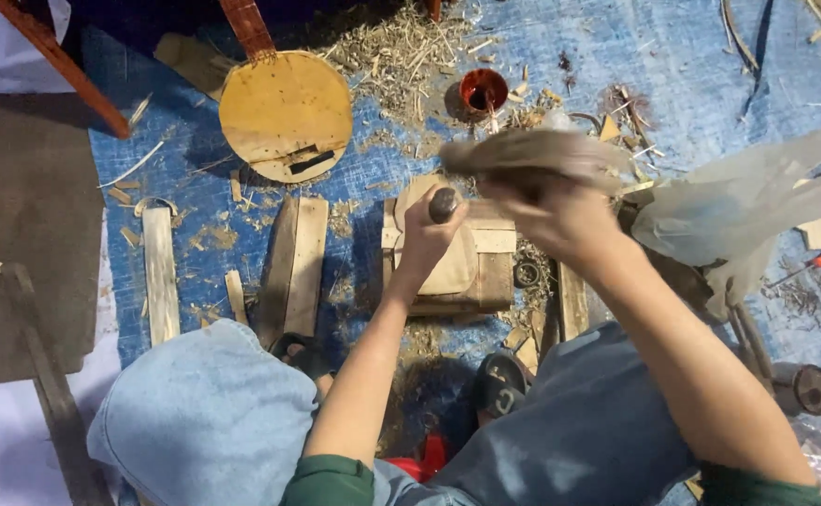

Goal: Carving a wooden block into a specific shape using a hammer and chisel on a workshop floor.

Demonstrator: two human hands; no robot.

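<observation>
My left hand (426, 236) is closed around a dark rounded tool handle (443, 203), held upright over a pale carved wooden piece (466, 258) that lies on a wooden block. My right hand (555, 217) is raised above it and grips a blurred grey-brown mallet-like piece of wood (532, 153), held crosswise just above the handle. Both forearms reach forward from between my knees in blue jeans.
A round wooden instrument body with a neck (286, 114) lies at the upper left. Wooden slats (160, 274) and a plank (295, 267) lie on the blue tarp (673, 56) among shavings. A small red cup (482, 91), a plastic bag (757, 201), a screwdriver (808, 265).
</observation>
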